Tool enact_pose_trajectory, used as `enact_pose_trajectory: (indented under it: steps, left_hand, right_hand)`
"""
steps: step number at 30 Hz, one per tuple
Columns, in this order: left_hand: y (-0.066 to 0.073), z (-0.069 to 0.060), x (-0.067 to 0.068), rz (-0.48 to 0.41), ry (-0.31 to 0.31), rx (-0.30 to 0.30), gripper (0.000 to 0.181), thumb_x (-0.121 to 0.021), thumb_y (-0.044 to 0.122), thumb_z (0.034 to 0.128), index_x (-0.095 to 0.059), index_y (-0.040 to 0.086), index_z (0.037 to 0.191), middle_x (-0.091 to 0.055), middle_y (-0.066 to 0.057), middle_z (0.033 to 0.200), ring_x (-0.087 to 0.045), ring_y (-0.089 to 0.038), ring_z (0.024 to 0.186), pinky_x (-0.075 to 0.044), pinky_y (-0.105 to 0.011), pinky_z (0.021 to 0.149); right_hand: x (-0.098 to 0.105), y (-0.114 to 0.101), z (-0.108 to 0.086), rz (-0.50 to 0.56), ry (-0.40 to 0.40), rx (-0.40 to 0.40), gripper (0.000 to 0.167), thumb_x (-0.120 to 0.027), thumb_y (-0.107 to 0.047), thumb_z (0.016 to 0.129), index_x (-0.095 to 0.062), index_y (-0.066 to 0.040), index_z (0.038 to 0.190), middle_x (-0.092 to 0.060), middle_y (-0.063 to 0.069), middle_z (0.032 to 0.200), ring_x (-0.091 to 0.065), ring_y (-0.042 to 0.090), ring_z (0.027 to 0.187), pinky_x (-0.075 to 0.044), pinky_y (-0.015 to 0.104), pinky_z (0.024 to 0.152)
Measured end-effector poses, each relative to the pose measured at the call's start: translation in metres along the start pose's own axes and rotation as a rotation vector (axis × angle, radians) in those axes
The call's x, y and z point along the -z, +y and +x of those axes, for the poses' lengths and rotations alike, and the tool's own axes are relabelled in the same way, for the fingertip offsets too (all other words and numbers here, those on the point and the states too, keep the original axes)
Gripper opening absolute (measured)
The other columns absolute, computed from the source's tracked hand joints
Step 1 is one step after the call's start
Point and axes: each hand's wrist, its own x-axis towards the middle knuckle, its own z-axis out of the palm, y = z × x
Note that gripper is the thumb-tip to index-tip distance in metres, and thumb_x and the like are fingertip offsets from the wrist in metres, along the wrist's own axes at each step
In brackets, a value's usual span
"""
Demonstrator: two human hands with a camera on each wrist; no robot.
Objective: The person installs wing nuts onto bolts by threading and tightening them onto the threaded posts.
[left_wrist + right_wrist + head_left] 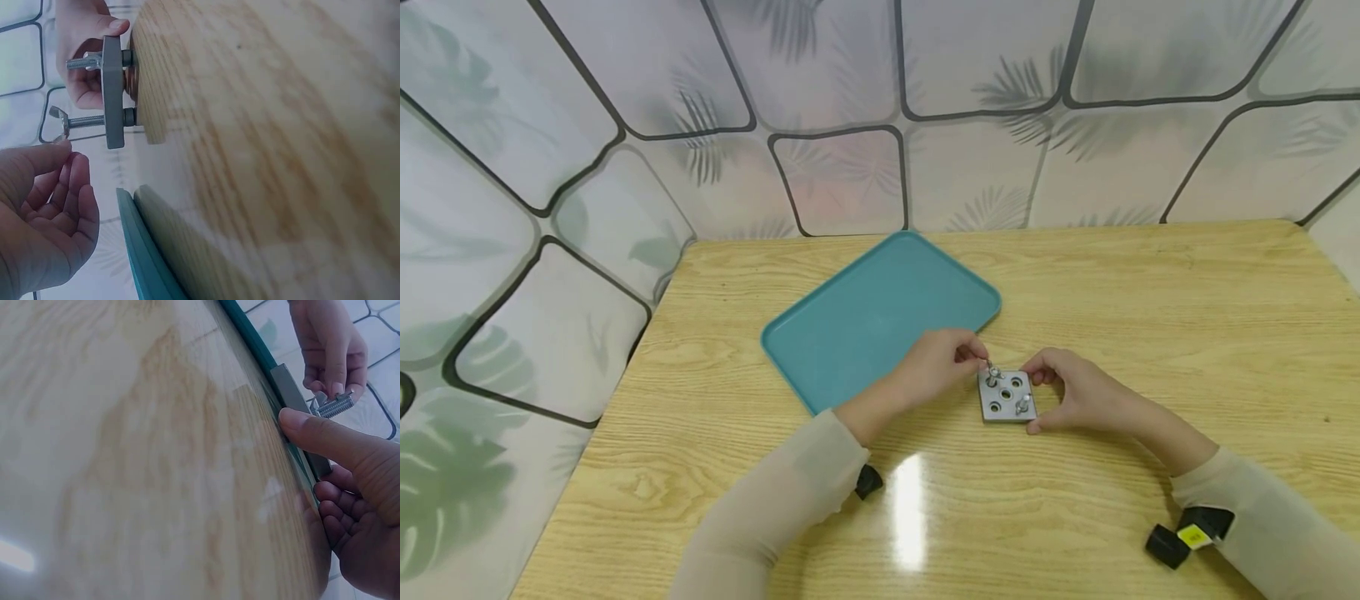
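Note:
A square metal plate point(1006, 408) with several holes lies on the table, two bolts standing up through it. The left hand point(936, 367) pinches a wing nut point(60, 119) at the top end of one bolt point(87, 121), between thumb and index finger. A second wing nut point(92, 60) sits lower, near the plate, on the other bolt. Thumb and fingers of the right hand point(1086, 396) grip the plate by its right side. In the right wrist view the plate point(300, 419) is seen edge-on, the thumb on its edge.
A teal tray point(880, 317) lies at an angle behind the left hand, its right corner behind the plate. The wooden table point(1187, 317) extends to both sides. A patterned cloth or wall covering point(977, 175) rises behind the table's back edge.

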Motion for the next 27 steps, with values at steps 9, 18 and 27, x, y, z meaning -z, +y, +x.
enact_pose_trajectory:
  steps: [9, 18, 27]
  left_hand:
    - [0.003, -0.003, -0.003, 0.026, 0.065, 0.006, 0.017, -0.057, 0.025, 0.0957, -0.067, 0.011, 0.097, -0.065, 0.004, 0.086, -0.055, -0.005, 0.075, -0.045, -0.016, 0.064]
    - [0.018, -0.009, -0.008, 0.317, 0.097, 0.001, 0.039, -0.067, 0.049, 0.0841, -0.067, 0.012, 0.097, -0.061, 0.008, 0.077, -0.053, -0.003, 0.065, -0.041, -0.015, 0.055]
    - [0.018, -0.007, -0.010, 0.386, 0.045, -0.064, 0.022, -0.064, 0.030, 0.0879, -0.068, 0.015, 0.104, -0.063, 0.006, 0.088, -0.054, -0.003, 0.074, -0.041, -0.014, 0.060]
  right_hand:
    - [0.000, 0.001, 0.000, 0.001, -0.006, 0.006, 0.064, -0.089, -0.029, 0.062, -0.056, 0.000, 0.109, -0.056, 0.006, 0.100, -0.049, 0.013, 0.087, -0.044, 0.023, 0.075]
    - [0.000, 0.001, -0.001, -0.005, 0.002, 0.022, 0.062, -0.089, -0.030, 0.063, -0.057, -0.002, 0.108, -0.056, 0.004, 0.099, -0.049, 0.012, 0.087, -0.044, 0.023, 0.075]
    - [0.000, 0.000, 0.000, 0.017, -0.004, 0.017, 0.063, -0.089, -0.030, 0.063, -0.056, -0.001, 0.109, -0.056, 0.005, 0.100, -0.048, 0.012, 0.088, -0.044, 0.022, 0.075]
